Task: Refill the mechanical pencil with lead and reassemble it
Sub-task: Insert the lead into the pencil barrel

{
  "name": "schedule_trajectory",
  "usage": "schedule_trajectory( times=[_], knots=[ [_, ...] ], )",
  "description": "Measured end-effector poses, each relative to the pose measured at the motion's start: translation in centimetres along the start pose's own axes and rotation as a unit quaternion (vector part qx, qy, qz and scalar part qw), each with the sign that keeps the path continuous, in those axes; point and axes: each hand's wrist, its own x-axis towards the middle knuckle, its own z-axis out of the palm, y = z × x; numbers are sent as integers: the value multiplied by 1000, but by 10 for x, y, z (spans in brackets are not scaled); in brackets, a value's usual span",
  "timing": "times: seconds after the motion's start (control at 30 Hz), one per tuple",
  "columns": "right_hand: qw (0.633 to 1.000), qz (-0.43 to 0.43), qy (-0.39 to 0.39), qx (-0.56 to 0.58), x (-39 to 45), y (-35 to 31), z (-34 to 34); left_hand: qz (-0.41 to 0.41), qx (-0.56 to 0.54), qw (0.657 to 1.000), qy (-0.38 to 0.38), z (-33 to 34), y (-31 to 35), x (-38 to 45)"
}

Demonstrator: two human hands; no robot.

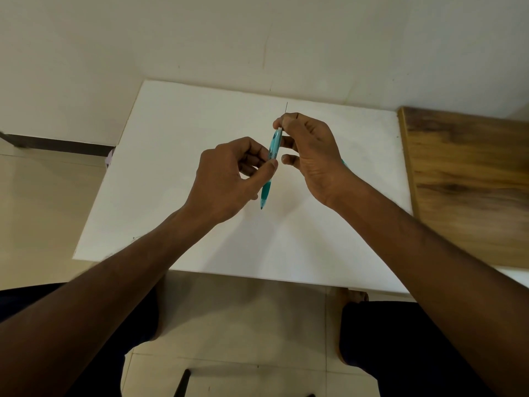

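Observation:
A teal mechanical pencil (270,164) hangs almost upright above the white table (177,173), tip pointing toward me. My left hand (229,179) pinches its barrel between thumb and fingers. My right hand (309,150) is at the pencil's far end, pinching a thin dark lead (286,107) that sticks up past the fingertips. Whether the lead enters the barrel is hidden by the fingers. Something teal (345,162) peeks out behind my right palm; I cannot tell what it is.
A wooden board (469,179) lies along the table's right side. A cream wall stands behind the table. Tiled floor and my knees in dark clothing show below the near table edge. A dark rod (183,382) lies on the floor.

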Motion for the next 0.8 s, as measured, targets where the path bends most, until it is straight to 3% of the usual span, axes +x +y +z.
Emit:
schedule_trajectory(
  times=[0.8],
  knots=[
    [1000,7,11,28,-3,-4,-4,35,24,999,1,2,4,-3]
  ],
)
